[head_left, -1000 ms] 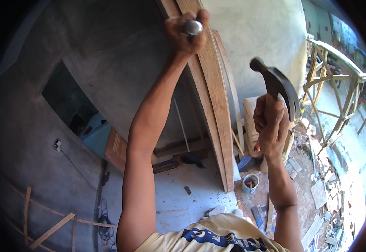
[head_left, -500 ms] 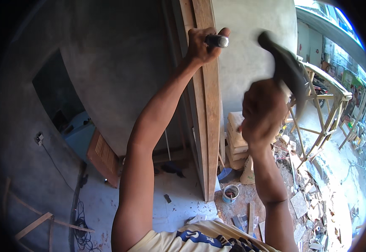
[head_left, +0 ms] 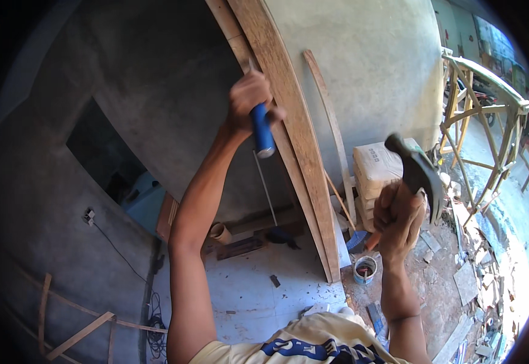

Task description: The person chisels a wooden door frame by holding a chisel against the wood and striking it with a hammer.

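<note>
My left hand point(head_left: 246, 100) is wrapped round a chisel point(head_left: 262, 130) with a blue handle and a metal cap. The chisel's blade sticks up past my fist at the wooden door frame point(head_left: 304, 142); whether its edge touches the wood I cannot tell. Lower and to the right, my right hand point(head_left: 400, 224) grips a claw hammer point(head_left: 421, 173), its dark head above the fist. The hammer is apart from the chisel. Most of its handle is hidden by my fingers.
Stacked sacks point(head_left: 378, 167) stand against the grey wall, beside a leaning wooden strip point(head_left: 331, 118). A bucket point(head_left: 364, 270) sits below the frame. Broken tiles point(head_left: 468, 282) litter the ground at right, near a wooden trestle point(head_left: 489, 112). A cable point(head_left: 122, 255) hangs at left.
My left hand and the chisel are lower and further left in view, and the chisel's handle shows lengthwise. The hammer has come down from its raised place. The whole view has shifted.
</note>
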The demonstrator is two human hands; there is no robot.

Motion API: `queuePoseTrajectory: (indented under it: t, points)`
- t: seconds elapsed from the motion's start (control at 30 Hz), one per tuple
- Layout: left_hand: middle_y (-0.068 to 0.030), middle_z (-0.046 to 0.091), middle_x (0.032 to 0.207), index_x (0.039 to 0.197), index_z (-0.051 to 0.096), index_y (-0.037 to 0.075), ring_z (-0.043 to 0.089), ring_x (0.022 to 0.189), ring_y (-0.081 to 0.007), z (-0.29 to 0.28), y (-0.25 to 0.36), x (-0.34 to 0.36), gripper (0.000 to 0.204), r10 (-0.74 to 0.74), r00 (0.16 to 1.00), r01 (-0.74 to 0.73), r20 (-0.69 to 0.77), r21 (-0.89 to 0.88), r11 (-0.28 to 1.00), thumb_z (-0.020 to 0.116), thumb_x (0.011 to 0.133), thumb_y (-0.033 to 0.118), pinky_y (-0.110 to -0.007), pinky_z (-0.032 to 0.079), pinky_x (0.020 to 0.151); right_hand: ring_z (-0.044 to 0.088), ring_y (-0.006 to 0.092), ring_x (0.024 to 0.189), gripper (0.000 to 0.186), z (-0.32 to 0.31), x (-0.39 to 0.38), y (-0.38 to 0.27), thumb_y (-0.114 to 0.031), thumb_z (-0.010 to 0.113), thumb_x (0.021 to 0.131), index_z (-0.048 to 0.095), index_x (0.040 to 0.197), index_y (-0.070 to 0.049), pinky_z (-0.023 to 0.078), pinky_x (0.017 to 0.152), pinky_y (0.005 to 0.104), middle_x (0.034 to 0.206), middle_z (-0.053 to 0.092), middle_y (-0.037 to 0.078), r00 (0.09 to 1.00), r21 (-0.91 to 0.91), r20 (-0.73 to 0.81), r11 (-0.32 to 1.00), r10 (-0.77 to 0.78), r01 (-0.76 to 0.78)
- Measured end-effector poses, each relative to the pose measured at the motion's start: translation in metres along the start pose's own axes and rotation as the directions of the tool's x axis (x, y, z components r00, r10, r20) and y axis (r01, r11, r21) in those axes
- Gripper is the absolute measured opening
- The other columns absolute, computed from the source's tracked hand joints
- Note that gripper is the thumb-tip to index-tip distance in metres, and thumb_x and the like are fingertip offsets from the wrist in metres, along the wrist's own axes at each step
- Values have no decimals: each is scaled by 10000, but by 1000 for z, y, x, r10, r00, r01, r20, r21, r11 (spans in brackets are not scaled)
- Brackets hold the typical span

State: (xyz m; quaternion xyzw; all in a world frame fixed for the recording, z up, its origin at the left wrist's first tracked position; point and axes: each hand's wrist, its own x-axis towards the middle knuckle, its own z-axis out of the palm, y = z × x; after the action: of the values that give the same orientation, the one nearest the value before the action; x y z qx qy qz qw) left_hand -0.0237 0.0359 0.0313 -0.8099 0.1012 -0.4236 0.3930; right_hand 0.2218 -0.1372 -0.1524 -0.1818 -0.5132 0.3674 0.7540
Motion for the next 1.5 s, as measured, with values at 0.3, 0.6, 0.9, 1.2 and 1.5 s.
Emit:
queuePoseTrajectory:
  t: [0.3, 0.6, 0.9, 1.2, 1.5]
  points:
    - [4, 227, 500, 603, 249, 111, 220, 472, -142, -13, 20, 14, 657, -624, 752, 501, -213, -432, 750, 236, 912, 690, -306, 302, 508, 228, 31, 424, 561, -25, -4, 46, -591, 286, 976, 450, 839, -72, 151, 392, 211, 543, 306, -65, 959, -42, -128, 964, 254, -261]
    - [5, 222, 500, 624, 252, 111, 214, 470, -146, -1, 4, 16, 638, -671, 679, 544, -299, -409, 733, 207, 934, 667, -299, 302, 503, 220, 34, 432, 549, -35, -3, 61, -577, 284, 983, 450, 847, -71, 150, 401, 217, 553, 306, -62, 954, -66, -80, 954, 288, -293]
    - [7, 206, 498, 624, 236, 109, 187, 478, -136, -7, -1, 14, 646, -638, 741, 522, -211, -418, 744, 207, 927, 678, -295, 217, 485, 254, 32, 427, 553, -40, -2, 61, -548, 270, 997, 450, 811, -60, 176, 389, 212, 549, 320, -51, 956, -60, -71, 955, 286, -290]
    - [11, 201, 501, 622, 228, 111, 171, 483, -131, -6, -2, 18, 649, -644, 737, 534, -204, -408, 740, 200, 921, 686, -289, 208, 485, 209, 28, 440, 532, -39, -5, 61, -574, 294, 982, 454, 850, -85, 142, 405, 216, 565, 303, -66, 945, -52, -78, 945, 319, -323]
    - [13, 203, 503, 618, 233, 109, 173, 481, -128, -6, -1, 18, 646, -626, 757, 520, -189, -406, 751, 218, 927, 675, -289, 207, 483, 213, 28, 450, 525, -39, -5, 60, -577, 309, 979, 454, 852, -89, 146, 409, 214, 571, 308, -66, 942, -45, -84, 943, 325, -329]
